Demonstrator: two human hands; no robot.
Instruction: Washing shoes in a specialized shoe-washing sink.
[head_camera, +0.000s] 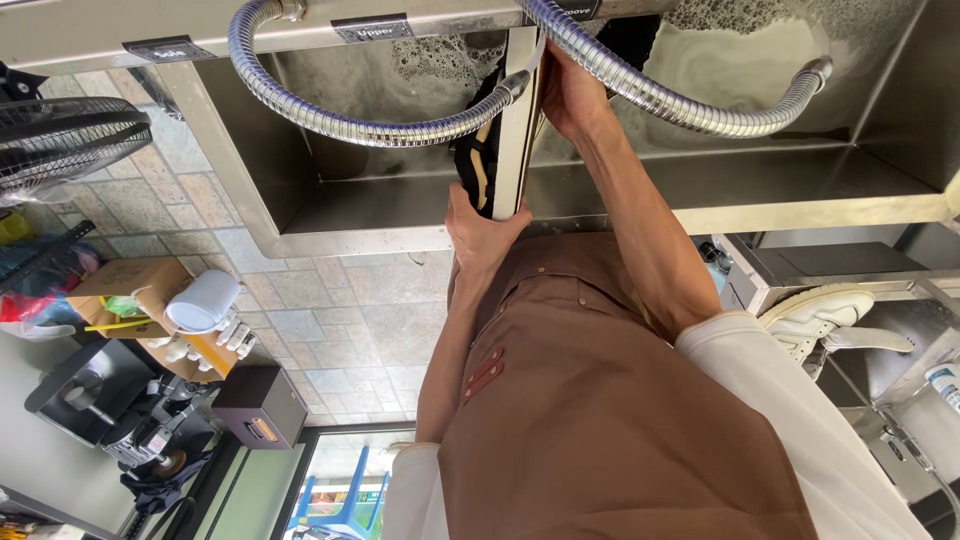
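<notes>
The apron (600, 420) is a warm brown with two small rust-red tabs, and the sleeves (800, 400) under it are off-white. The tray (515, 130) held on edge has a pale cream rim and a black underside marked with tan patches. Both sink basins (400, 210) are dull grey steel, the water in them cloudy grey-green with white foam. The two flexible hoses (300, 100) are bright ribbed chrome. The floor (340, 320) is paved in mottled beige and grey tiles with pale joints. A cardboard box (120, 285) is tan, the mug (200, 300) on it white, and a shoe (815, 315) is white.
</notes>
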